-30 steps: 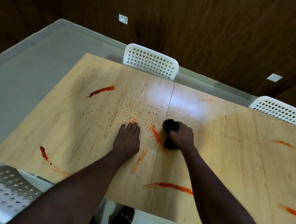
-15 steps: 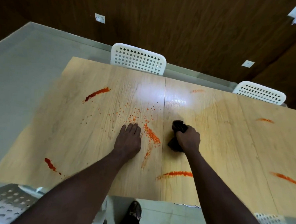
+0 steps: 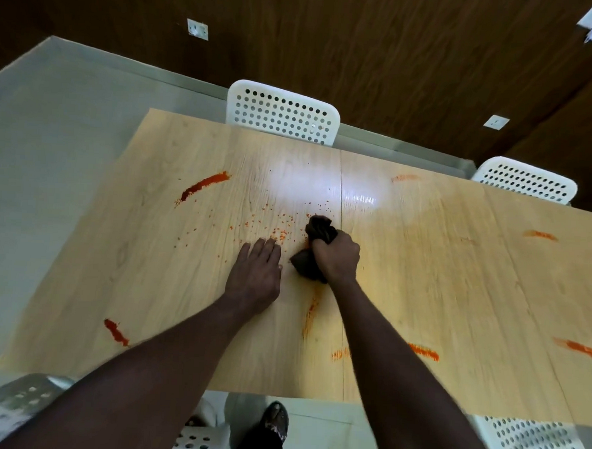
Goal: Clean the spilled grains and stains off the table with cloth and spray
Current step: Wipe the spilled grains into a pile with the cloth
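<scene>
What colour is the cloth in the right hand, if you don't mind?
The cloth is dark brown, nearly black; the head view shows it.

Dark, seemingly wooden wall [image 3: 366,39]; white chairs [image 3: 282,113]

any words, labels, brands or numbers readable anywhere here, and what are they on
None can be read.
The table, the dark cloth, the white chairs and the wall plates show no lettering; the pattern on the shoe is too blurred to tell.
</scene>
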